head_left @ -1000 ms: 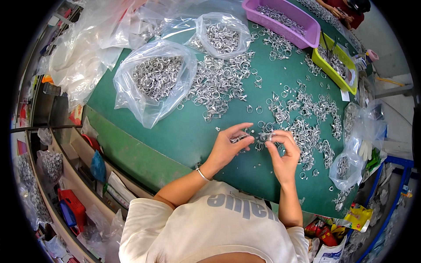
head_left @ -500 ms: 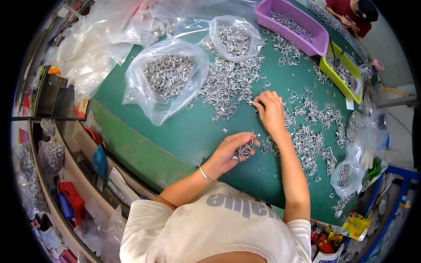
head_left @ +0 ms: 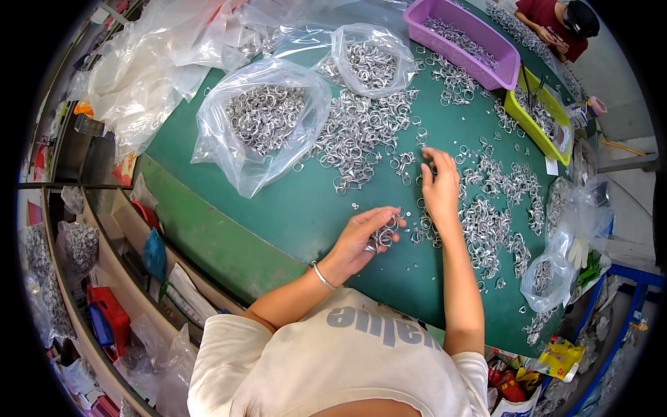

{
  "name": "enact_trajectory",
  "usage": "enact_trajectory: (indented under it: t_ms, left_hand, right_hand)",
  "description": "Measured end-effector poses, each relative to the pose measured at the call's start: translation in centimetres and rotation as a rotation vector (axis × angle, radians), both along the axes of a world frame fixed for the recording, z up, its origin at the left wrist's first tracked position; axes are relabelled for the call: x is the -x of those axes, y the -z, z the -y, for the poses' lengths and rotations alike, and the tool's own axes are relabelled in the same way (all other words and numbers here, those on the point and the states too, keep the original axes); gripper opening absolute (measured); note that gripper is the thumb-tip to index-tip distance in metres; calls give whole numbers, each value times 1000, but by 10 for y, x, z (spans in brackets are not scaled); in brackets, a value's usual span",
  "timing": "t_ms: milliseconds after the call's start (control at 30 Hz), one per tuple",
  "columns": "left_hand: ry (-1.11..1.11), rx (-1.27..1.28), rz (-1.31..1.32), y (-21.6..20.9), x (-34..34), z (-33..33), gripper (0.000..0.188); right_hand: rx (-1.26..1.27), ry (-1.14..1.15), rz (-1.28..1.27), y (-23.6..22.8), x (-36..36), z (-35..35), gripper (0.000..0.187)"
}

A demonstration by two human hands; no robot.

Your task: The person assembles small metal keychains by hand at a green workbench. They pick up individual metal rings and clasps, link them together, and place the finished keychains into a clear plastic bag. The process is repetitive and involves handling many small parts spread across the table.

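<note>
Several silver metal rings are cupped in my left hand, its fingers curled round them just above the green table. My right hand hovers beside small loose rings, its thumb and fingers apart and nothing visible in it. Ahead of it lies a wide pile of rings. A second ring pile spreads to the right of my right forearm. An open clear plastic bag full of rings stands to the left, and a smaller ring-filled bag sits behind the pile.
A purple basket and a yellow-green basket with rings and a dark-handled tool stand at the far right. Clear plastic sheeting covers the far left. Shelves with bags and a red bin are left. A co-worker sits at the far right.
My right hand has drawn back from the edge of the far pile and shifted right, its fingers opening from a pinch. My left hand still holds the rings, nearly in place.
</note>
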State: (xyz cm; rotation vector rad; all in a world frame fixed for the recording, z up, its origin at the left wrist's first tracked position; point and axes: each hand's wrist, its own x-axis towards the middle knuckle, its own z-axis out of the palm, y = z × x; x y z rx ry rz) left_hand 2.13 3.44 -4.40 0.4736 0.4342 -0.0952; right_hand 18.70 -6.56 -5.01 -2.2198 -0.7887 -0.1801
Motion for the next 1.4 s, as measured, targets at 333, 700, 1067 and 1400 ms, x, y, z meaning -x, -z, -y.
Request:
enact_trajectory:
  t_ms: [333, 700, 1067, 1400]
  left_hand:
    - [20, -9, -15, 3, 2, 3, 25]
    - [3, -46, -54, -2, 2, 2, 28]
    - [10, -43, -74, -4, 3, 4, 29]
    - [-11, -28, -72, -4, 3, 3, 27]
  right_hand:
    - [133, -114, -60, 3, -4, -11, 21]
    - [1, -31, -337, -31, -1, 14, 6]
    - [72, 83, -61, -18, -12, 18, 18]
    - [70, -20, 14, -11, -24, 16, 10]
